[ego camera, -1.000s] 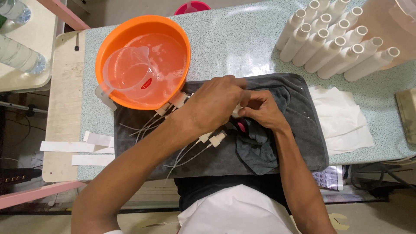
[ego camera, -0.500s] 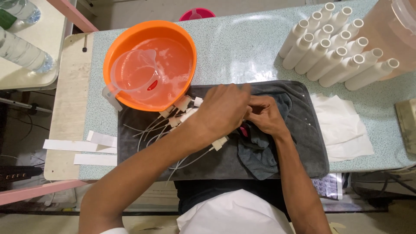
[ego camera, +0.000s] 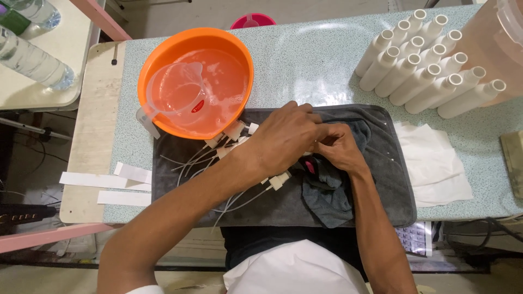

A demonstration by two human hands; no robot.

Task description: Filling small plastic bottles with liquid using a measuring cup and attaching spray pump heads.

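My left hand and my right hand meet fingertip to fingertip over a dark grey towel spread on the speckled table. Both are pinched on a small white piece that my fingers mostly hide. Under my right hand lies a crumpled dark cloth with a small pink item beside it. Several white pump heads with thin tubes lie on the towel left of my hands, and one more sits under my left wrist.
An orange basin of liquid with a clear measuring jug overlaps the towel's far left corner. Several white bottles lie at the back right beside a large translucent container. White tissues are right of the towel, paper strips left.
My hands stay pressed together over the towel, with only small finger movements. My left hand has closed in and now hides most of the white piece.
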